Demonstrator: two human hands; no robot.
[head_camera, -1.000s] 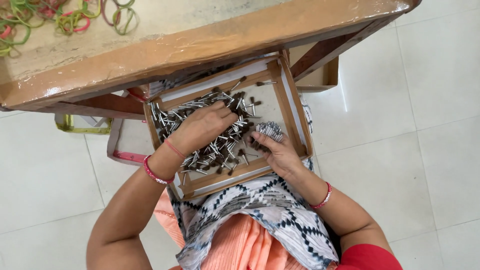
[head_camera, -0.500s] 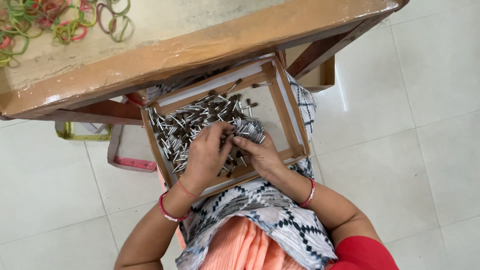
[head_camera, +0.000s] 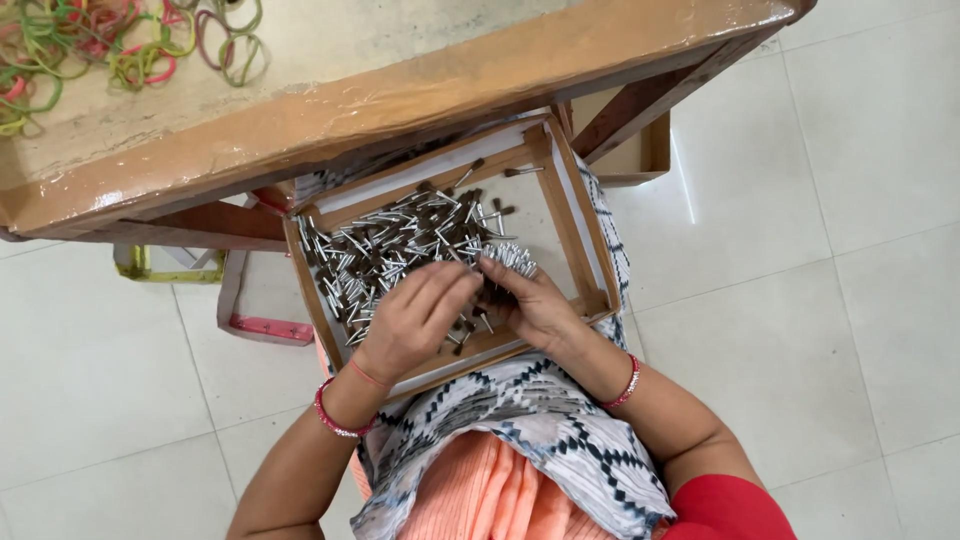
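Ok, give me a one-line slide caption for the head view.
Seated person's left hand and right hand gather a bundle of small metal pins over a wooden tray on the lap.

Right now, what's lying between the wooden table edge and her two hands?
Head view: a heap of small metal pins in the wooden tray, between table edge, left hand and right hand.

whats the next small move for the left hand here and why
Probably pick a few more pins from the loose pile and add them to the bundle in the right hand. The left hand rests beside it in the tray, and many pins lie loose.
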